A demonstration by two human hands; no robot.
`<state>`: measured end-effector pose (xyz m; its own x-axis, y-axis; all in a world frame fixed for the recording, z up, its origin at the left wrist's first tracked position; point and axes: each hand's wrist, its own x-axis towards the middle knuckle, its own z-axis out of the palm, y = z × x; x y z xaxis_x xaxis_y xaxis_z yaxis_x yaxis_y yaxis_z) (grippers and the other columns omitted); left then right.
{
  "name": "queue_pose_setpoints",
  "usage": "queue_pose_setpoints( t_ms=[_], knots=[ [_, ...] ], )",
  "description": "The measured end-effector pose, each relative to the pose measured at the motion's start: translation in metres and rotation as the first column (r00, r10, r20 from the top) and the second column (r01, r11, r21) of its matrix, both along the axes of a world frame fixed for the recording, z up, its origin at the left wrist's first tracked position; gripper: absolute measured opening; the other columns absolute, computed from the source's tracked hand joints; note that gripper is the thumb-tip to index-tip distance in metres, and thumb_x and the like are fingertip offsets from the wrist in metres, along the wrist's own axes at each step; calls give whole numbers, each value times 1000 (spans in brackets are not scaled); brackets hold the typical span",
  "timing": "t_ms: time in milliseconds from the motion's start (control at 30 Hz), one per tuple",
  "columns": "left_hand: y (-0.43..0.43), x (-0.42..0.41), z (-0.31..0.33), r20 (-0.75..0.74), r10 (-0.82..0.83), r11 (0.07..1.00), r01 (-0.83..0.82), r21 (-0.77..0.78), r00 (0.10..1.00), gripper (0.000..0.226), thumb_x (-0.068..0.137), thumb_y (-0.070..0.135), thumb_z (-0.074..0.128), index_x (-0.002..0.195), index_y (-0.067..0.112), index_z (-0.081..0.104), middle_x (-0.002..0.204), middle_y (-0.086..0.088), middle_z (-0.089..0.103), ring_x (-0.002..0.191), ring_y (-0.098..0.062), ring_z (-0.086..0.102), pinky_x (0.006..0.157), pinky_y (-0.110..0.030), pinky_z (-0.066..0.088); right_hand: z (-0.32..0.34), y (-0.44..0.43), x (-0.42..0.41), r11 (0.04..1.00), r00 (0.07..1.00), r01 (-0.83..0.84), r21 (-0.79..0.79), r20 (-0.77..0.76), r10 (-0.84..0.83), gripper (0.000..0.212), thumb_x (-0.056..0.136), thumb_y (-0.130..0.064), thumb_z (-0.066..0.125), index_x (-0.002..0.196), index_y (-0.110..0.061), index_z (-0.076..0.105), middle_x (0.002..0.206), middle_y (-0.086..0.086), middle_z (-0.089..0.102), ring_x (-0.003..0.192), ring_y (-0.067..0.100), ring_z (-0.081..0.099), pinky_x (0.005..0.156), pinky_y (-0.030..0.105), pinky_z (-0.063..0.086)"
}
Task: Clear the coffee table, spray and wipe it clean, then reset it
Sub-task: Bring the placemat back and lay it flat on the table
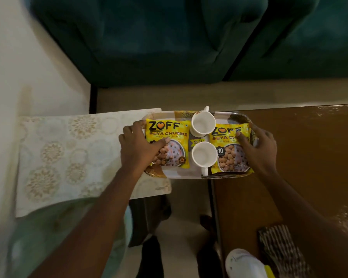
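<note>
I hold a patterned tray [181, 174] in the gap between the white patterned side table [68, 149] and the brown coffee table [309, 157]. On the tray lie two yellow soya chunk packets, the left packet [175, 137] and the right packet [227, 157], with two white cups between them, the far cup [203, 123] and the near cup [204, 154]. My left hand [137, 145] grips the tray's left edge, thumb pressing on the left packet. My right hand [259, 145] grips the right edge, thumb on the right packet.
A dark green sofa [169, 41] stands beyond the tables. On the coffee table's near end lie a striped cloth [279, 249] and a white spray bottle [243, 263] with a yellow part. The floor and my feet show below the tray.
</note>
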<state>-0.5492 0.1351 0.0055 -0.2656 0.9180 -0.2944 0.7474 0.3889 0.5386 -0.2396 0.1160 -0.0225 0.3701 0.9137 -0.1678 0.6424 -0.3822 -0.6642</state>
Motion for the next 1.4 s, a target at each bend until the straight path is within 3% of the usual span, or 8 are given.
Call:
queue_pose_setpoints(
  t_ms=[67,267,567,667,800,933,1200,1400],
  knots=[
    [-3,33,-8,11,-7,1000,7,-3,1000,86,67,60,78,135,20,44,135,-12,45,126,-31,41,92,-40,42,-4,-4,33,1000,1000,10,-10,0,-10,54,90,-47,66,136,-19,57,136,16,52,131,31,41,101,39,35],
    [-31,122,-32,48,24,999,-22,-45,999,83,69,55,79,135,20,43,135,-12,44,126,-31,39,94,-39,40,-27,-19,125,998,999,-38,-51,7,38,64,87,-58,59,137,-19,57,134,16,55,131,31,42,105,51,39],
    [-55,175,-58,54,91,995,-88,-50,994,81,68,49,83,133,18,45,131,-11,47,124,-29,43,98,-38,36,-51,-27,172,994,996,-87,-71,26,89,47,95,-40,62,137,-19,56,138,17,49,131,31,37,104,39,30],
    [-57,179,-60,54,102,994,-99,-45,993,84,69,48,83,135,16,42,133,-11,47,126,-29,42,100,-40,36,-53,-28,172,992,996,-82,-91,38,86,52,96,-44,58,143,-21,51,145,13,44,133,30,33,106,42,31],
    [-58,175,-62,104,107,994,-103,-38,989,80,73,46,80,136,16,41,134,-9,49,125,-28,45,100,-42,41,-45,-32,165,989,988,-63,-131,132,81,55,99,-49,49,148,-26,42,157,6,32,143,28,26,110,49,25],
    [-59,169,-52,144,90,996,-90,-6,985,71,81,49,72,136,16,42,135,-5,51,124,-24,49,99,-44,46,-31,-36,146,998,986,-47,-32,157,51,51,100,-43,49,147,-25,44,156,4,33,143,25,26,111,47,25],
    [-68,131,-28,-34,-68,991,71,116,997,51,91,38,63,134,13,51,130,-7,58,119,-23,54,97,-32,40,-1,-34,53,976,989,-148,161,1,150,43,99,-35,52,141,-26,51,141,6,45,132,23,38,100,39,38],
    [-61,72,-9,-148,-121,985,137,106,982,49,93,31,59,138,18,45,146,-5,47,140,-24,37,114,-41,31,15,-30,-40,941,950,-290,175,-68,306,42,97,-27,57,139,-23,54,139,2,47,130,15,39,104,31,36]
  ],
)
